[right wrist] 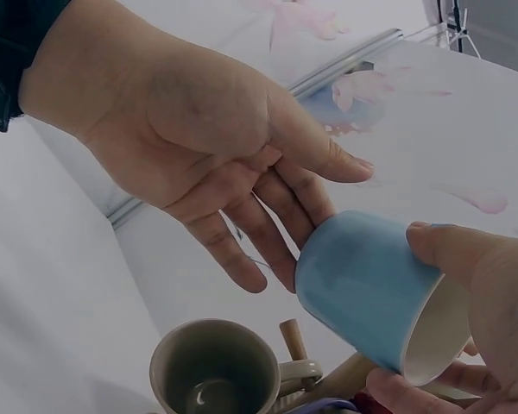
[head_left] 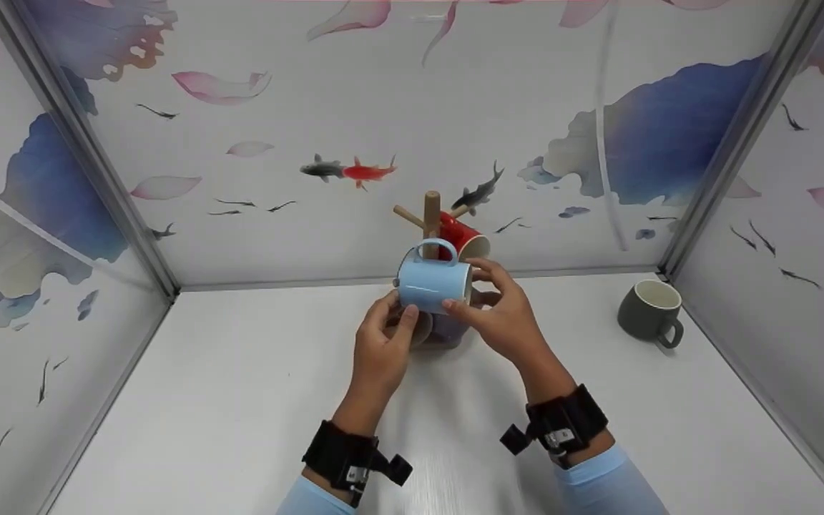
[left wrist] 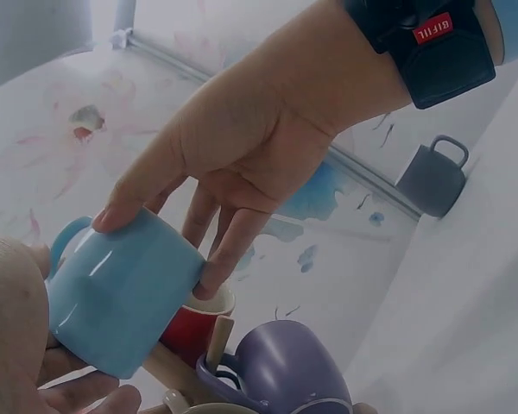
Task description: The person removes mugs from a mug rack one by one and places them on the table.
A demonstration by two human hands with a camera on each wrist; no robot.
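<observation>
A light blue mug (head_left: 432, 285) is held sideways in front of the wooden mug rack (head_left: 432, 207), its handle upward and its mouth toward the right. My right hand (head_left: 512, 318) pinches it at the rim, thumb on the near side and fingers on the far side. At the base end is my left hand (head_left: 381, 350); in the right wrist view its fingers reach the mug's bottom with the thumb apart from the wall. Behind, a red mug (head_left: 458, 232), a purple mug (left wrist: 289, 366) and a beige mug (right wrist: 214, 366) are at the rack, partly hidden.
A dark grey mug (head_left: 646, 313) stands upright on the white table (head_left: 240, 400) at the right, handle toward the front right. Printed panels (head_left: 355, 107) with metal frame posts (head_left: 126, 207) enclose the table at the back and sides.
</observation>
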